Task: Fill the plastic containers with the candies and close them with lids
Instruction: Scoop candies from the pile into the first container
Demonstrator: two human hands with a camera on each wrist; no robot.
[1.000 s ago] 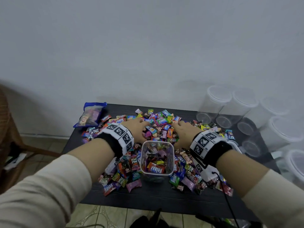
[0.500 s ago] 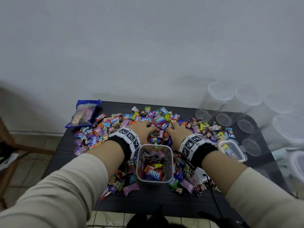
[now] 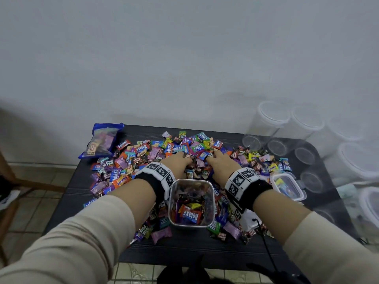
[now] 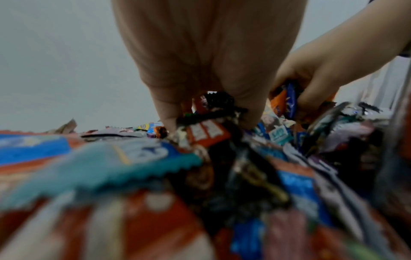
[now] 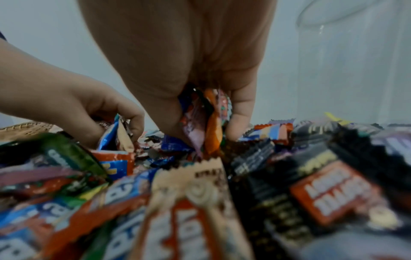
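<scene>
Gathering sweets is the step in hand, by my reading: both hands are sunk in a wide heap of wrapped candies [image 3: 155, 158] that covers a dark table [image 3: 184, 251].

The left hand [image 3: 178, 163] has its fingers curled down round a clump of wrappers, and the right hand [image 3: 222, 165], just beside it, pinches several wrappers between thumb and fingers. Directly behind the two wrists, toward the person, stands an open square plastic container [image 3: 191, 203], roughly half full and without a lid. Another container with a clip lid [image 3: 288, 186] on it sits just right of the right wrist. Beyond that, further right, clear empty tubs [image 3: 272, 119] are stacked. Far left of the left hand lies a blue bag [image 3: 102, 141] of sweets.

The next move probably calls for lifting both handfuls back over the open rim and letting go without spilling.

Readable writing: "Relaxa" on many wrappers, including a red one inside the container; "Mentos" on an orange wrapper left of the left wrist; "Fruit Plus" on a purple one. Other print is too blurred.
</scene>
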